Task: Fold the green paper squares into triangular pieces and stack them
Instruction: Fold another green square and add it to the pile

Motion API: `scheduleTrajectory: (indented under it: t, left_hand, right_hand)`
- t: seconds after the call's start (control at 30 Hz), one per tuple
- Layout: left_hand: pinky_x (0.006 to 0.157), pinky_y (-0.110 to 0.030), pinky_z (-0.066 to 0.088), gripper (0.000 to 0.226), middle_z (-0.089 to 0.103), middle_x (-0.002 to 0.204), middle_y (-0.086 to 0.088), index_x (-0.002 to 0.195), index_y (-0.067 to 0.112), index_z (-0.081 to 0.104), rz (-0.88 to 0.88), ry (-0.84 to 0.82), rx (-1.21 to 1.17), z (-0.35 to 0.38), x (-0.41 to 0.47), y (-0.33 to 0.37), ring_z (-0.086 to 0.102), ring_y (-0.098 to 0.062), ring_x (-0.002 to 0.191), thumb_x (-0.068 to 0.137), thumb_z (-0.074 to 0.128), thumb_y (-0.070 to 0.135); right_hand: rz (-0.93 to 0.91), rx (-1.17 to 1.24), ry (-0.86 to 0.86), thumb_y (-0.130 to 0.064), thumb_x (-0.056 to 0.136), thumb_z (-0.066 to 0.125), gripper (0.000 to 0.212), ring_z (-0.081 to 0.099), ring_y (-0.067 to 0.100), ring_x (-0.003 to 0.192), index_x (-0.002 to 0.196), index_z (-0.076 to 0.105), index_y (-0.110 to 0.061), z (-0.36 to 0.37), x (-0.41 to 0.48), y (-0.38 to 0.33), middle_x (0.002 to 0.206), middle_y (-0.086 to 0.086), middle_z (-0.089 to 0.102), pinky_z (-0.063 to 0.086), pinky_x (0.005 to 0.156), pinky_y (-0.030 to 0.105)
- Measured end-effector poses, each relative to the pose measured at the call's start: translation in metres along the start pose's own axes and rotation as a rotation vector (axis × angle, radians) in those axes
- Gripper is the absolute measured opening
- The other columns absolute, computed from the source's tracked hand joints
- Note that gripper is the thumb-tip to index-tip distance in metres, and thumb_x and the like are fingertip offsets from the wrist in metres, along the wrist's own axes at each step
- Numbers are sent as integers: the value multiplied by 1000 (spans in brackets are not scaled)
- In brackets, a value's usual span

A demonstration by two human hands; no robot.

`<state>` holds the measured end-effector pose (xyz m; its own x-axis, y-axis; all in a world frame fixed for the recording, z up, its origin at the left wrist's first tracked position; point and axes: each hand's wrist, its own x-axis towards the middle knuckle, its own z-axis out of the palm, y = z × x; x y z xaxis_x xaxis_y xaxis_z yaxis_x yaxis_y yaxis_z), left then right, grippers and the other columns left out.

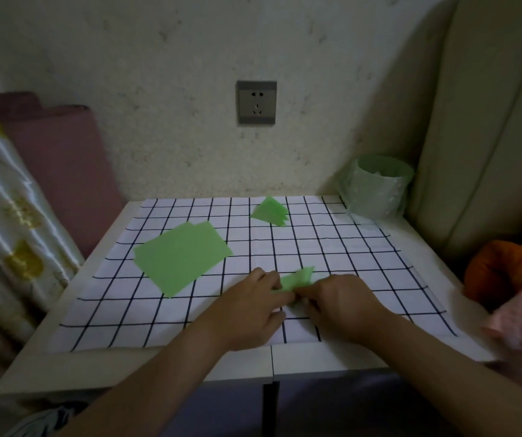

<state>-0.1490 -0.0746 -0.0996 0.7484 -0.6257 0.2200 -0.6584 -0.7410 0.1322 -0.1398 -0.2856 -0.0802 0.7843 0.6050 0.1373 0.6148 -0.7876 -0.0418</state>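
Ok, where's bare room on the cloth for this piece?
Bare cloth between the triangle stack and green container, and down the right side. Crowded: flat squares at left; left hand and right hand pinch the paper in front.
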Motion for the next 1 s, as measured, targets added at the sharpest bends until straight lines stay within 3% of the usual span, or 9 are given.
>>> scheduleTrajectory:
  t: [0.1, 0.2, 0.43, 0.57, 0.87, 0.93, 1.0]
  left_hand:
    - [90, -32, 41, 40, 48, 122, 4, 133, 35, 50, -12, -29, 30, 0, 1, 0, 40, -17, 104, 95, 39, 39]
    - [90, -31, 42, 42, 46, 136, 10, 136, 37, 47, -22, -43, 30, 0, 2, 2, 40, -17, 104, 95, 37, 39]
    - [79, -34, 44, 31, 56, 120, 12, 119, 32, 59, -24, -9, 25, 0, 9, 3, 42, -17, 93, 93, 42, 37]
    - [80, -35, 44, 30, 55, 118, 13, 116, 31, 60, -32, -11, 36, 2, 10, 3, 41, -17, 92, 94, 42, 40]
    - [78, -33, 44, 30, 52, 118, 13, 119, 32, 56, -50, -40, 33, -3, 12, 6, 41, -15, 97, 94, 44, 41]
    - [79, -34, 44, 30, 52, 118, 12, 120, 32, 56, -53, -45, 33, -4, 12, 7, 41, -15, 98, 94, 45, 41]
    - [77, -30, 42, 30, 53, 119, 13, 122, 33, 56, -58, -42, 28, -5, 13, 8, 42, -16, 99, 94, 45, 38]
  right_hand:
    - [78, 13, -48, -28, 102, 35, 41, 48, 16, 70, 137, 54, -40, -4, -4, -2, 88, 0, 68, 32, 58, 27]
    - [129, 12, -85, -29, 103, 34, 42, 49, 14, 73, 140, 49, -44, -6, -5, 0, 94, -1, 69, 38, 64, 26]
    - [269, -10, -74, -36, 104, 35, 38, 62, 17, 91, 136, 52, -49, 4, -2, 5, 104, -3, 70, 35, 64, 27]
    - [361, -42, -56, -37, 105, 34, 38, 63, 16, 98, 136, 51, -49, 8, 0, 16, 112, -5, 69, 44, 70, 28]
    - [489, -57, -7, -29, 99, 39, 38, 64, 16, 85, 130, 60, -38, 7, 0, 17, 94, -4, 69, 43, 64, 27]
    - [487, -74, -15, -28, 98, 39, 38, 63, 18, 88, 128, 61, -35, 10, 2, 15, 97, -3, 68, 46, 70, 29]
    - [423, -179, 0, -30, 97, 37, 39, 57, 23, 105, 130, 58, -31, 14, 1, 15, 114, 3, 62, 45, 87, 37]
